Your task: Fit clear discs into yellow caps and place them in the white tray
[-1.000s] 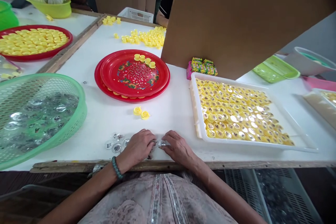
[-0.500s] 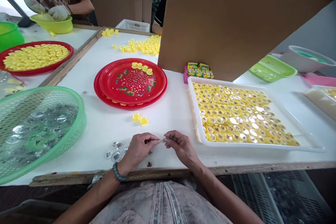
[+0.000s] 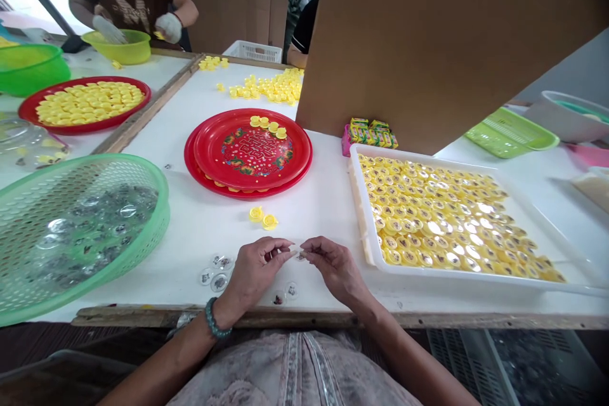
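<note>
White tray (image 3: 526,193) of yellow pieces, right; green basket (image 3: 164,206) of clear discs, left. Left hand (image 3: 254,269), lower centre: fingertips nearly closed, grip unclear. Right hand (image 3: 335,269): thumb and fingers pinching small clear disc (image 3: 300,256), lower centre. Slick thin edge could slip; left wrist could nudge loose discs (image 3: 219,282).

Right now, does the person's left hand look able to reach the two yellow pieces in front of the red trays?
Probably yes: the two yellow pieces lie just beyond the left hand, with only white tabletop showing between. That hand, though, seems busy at a small clear disc.
</note>
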Action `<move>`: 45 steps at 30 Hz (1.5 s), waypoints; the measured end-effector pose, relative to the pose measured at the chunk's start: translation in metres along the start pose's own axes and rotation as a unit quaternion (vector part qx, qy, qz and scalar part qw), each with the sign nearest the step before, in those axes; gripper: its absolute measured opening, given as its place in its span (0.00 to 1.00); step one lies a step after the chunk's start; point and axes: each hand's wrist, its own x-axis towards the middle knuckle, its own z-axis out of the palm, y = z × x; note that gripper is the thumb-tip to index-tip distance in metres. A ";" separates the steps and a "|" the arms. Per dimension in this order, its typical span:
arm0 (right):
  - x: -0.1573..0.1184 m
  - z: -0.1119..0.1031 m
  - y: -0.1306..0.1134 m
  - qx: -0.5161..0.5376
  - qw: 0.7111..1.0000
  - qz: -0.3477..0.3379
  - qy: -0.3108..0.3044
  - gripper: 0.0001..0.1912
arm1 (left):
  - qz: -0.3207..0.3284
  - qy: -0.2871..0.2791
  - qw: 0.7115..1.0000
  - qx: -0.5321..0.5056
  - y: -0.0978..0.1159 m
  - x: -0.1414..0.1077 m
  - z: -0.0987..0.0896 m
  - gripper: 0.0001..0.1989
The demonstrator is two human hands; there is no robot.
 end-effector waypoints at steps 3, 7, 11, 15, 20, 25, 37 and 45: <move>0.002 0.002 -0.010 -0.008 1.000 -0.015 -0.012 0.06 | 0.012 0.014 1.000 -0.009 0.005 0.004 -0.001 0.08; 0.007 0.007 -0.012 0.011 1.000 -0.006 -0.011 0.06 | -0.013 -0.016 0.999 -0.045 0.005 0.003 -0.005 0.10; 0.014 0.015 -0.007 0.051 0.999 0.014 0.007 0.06 | -0.086 -0.025 0.991 -0.104 -0.005 0.001 -0.006 0.11; 0.021 0.020 -0.008 0.074 0.997 0.027 0.010 0.06 | -0.134 -0.020 0.977 -0.162 -0.014 0.003 -0.006 0.11; 0.022 0.022 -0.011 0.095 0.995 0.034 0.003 0.07 | -0.131 -0.028 0.976 -0.170 -0.016 0.006 -0.006 0.11; 0.020 0.029 -0.005 0.196 0.977 0.051 0.070 0.08 | -0.157 -0.022 0.962 -0.224 -0.008 0.008 0.001 0.10; 0.013 0.014 -0.006 -0.008 0.996 -0.078 0.046 0.15 | -0.170 -0.037 0.947 -0.271 0.000 0.014 -0.007 0.09; 0.014 0.007 -0.013 -0.090 0.989 -0.119 0.004 0.06 | -0.164 -0.096 0.937 -0.293 -0.004 0.011 -0.013 0.08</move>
